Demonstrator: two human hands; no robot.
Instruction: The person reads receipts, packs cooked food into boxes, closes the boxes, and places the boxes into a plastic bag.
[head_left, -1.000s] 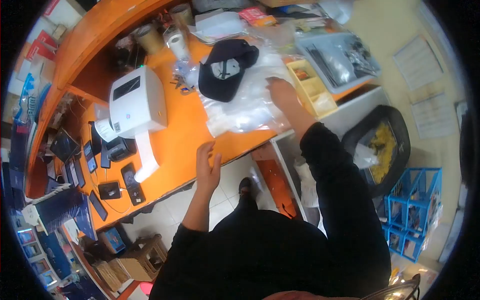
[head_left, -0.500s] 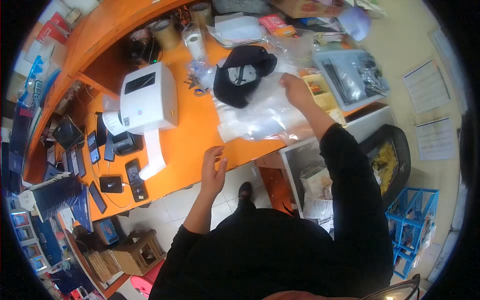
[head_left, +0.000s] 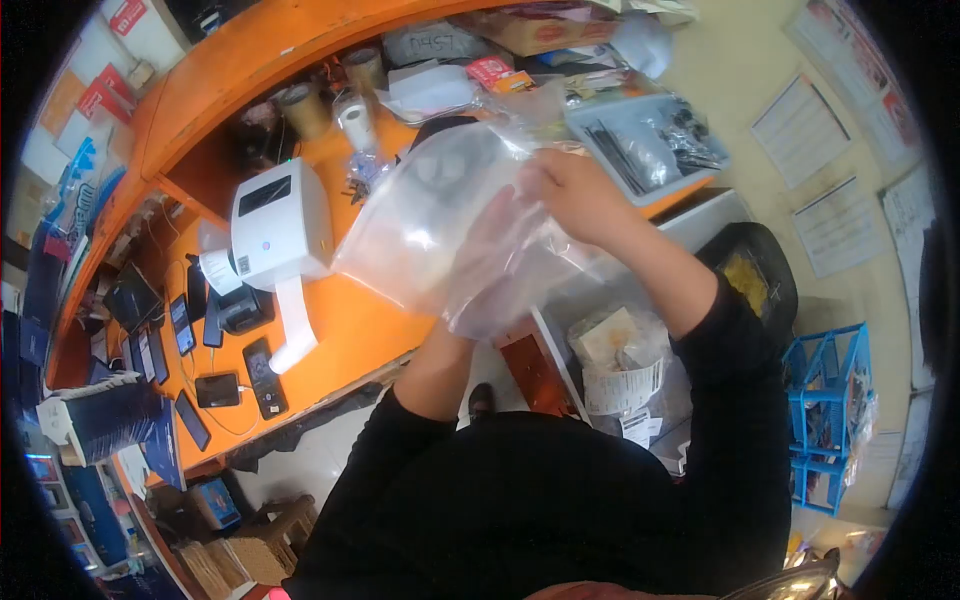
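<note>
A clear plastic bag [head_left: 420, 230] is raised above the orange desk, pinched at its upper right edge by my right hand [head_left: 575, 195]. Behind or under the bag is my left hand [head_left: 490, 240], seen through the film with its fingers stretched out. The black cap [head_left: 445, 126] on the desk shows only at its top edge; the bag covers the rest. Left of the bag stands a white label printer [head_left: 280, 220] with a paper strip hanging from its front.
A grey-blue tray [head_left: 650, 150] of packets is at the desk's back right. Phones [head_left: 264, 378] and cables lie at the left. Below the desk's right side are an open drawer with a paper-filled container [head_left: 622, 370] and a black bin [head_left: 750, 275].
My right hand has lifted the clear bag off the pile and moved toward me. My left hand has moved up and right, behind the bag. The view has shifted slightly.
</note>
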